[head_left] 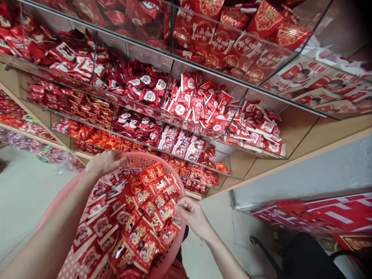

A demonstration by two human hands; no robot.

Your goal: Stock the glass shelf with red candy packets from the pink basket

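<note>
A pink perforated plastic basket [174,178] full of small red and gold wrapped packets [142,197] is held tilted in front of me. My left hand [105,162] reaches across to the basket's far rim, its fingers closed over the edge. On the right, my right hand [192,214] has thumb and fingers pinched at the edge of a red-gold packet [167,210], close against the inner side of the rim. Paler red-and-white packets [100,223] lie in the basket's left part, partly behind my left forearm.
Beyond the basket rises a tiered shelf [255,170] with clear dividers, its bins holding red packets [200,104]. Larger red pouches [229,38] fill the upper row. At lower right are red printed packages [334,213] and a black chair [302,255]. Tiled floor [17,186] shows at left.
</note>
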